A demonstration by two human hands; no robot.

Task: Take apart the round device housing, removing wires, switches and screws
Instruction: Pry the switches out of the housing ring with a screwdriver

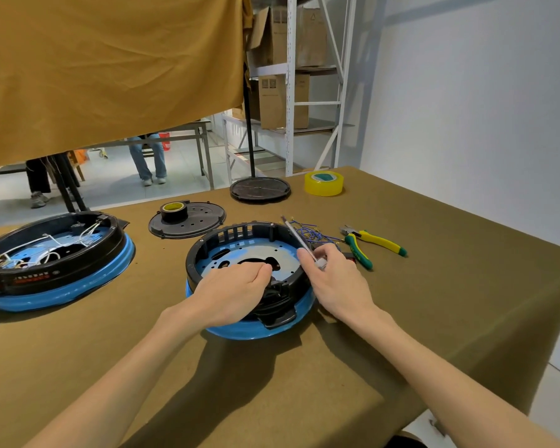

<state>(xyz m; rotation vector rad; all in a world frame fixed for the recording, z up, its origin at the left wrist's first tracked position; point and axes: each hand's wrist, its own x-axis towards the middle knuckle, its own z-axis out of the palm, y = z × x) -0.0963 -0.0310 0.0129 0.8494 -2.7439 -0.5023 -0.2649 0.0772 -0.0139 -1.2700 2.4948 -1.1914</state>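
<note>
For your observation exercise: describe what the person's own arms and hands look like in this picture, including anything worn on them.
Both arms are bare from the bottom of the frame up to the wrists; no sleeves show. The left hand and the right hand wear no gloves. No rings, watch, bracelets or markings are visible on either. The fingernails look short and unpainted, as far as the picture shows.

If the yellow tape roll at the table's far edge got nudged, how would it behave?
The yellow tape roll lies flat on its side face, so it would probably slide, not roll. It looks light, and the table covering may drag on it.
</note>
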